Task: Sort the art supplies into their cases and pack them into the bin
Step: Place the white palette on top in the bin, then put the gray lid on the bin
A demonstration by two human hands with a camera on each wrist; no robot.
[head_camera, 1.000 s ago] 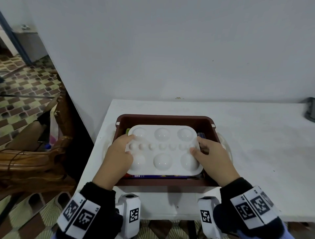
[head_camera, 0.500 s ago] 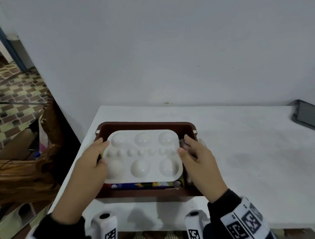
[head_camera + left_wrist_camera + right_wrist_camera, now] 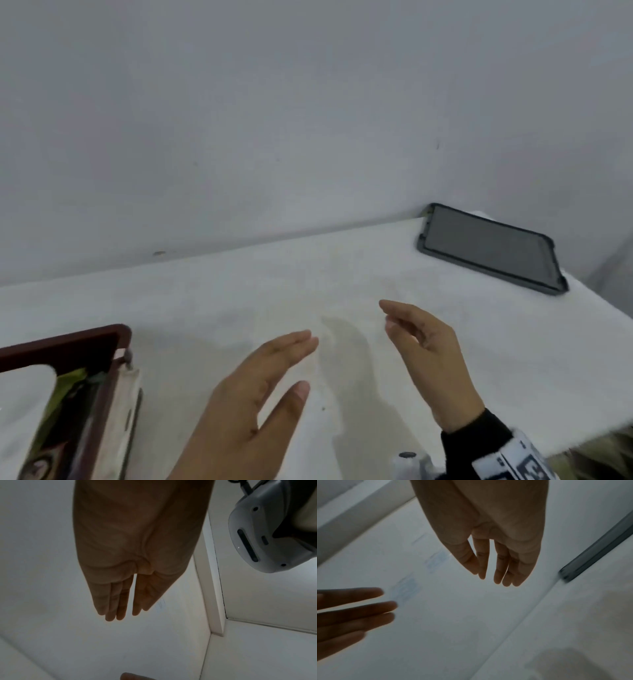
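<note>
The brown bin (image 3: pixel 68 339) shows only at the lower left edge of the head view, with the white paint palette (image 3: pixel 24 380) and coloured packs inside it. My left hand (image 3: pixel 260 380) hovers over the white table to the right of the bin, fingers straight and empty. My right hand (image 3: pixel 421 346) hangs further right, fingers relaxed, holding nothing. In the left wrist view the left hand (image 3: pixel 123 595) has its fingers stretched out together. The right wrist view shows the right hand (image 3: pixel 496 561) with loose straight fingers, and the left hand's fingers (image 3: pixel 356 608) at its left edge.
A dark tablet (image 3: pixel 489 250) lies flat at the table's far right corner, against the grey wall. The white table top (image 3: pixel 308 281) stretches between bin and tablet. A beige cloth case (image 3: pixel 126 411) lies against the bin's right side.
Both hands have let go of the white palette, left in the bin, and moved right over the bare table. The head view has swung to the right.
</note>
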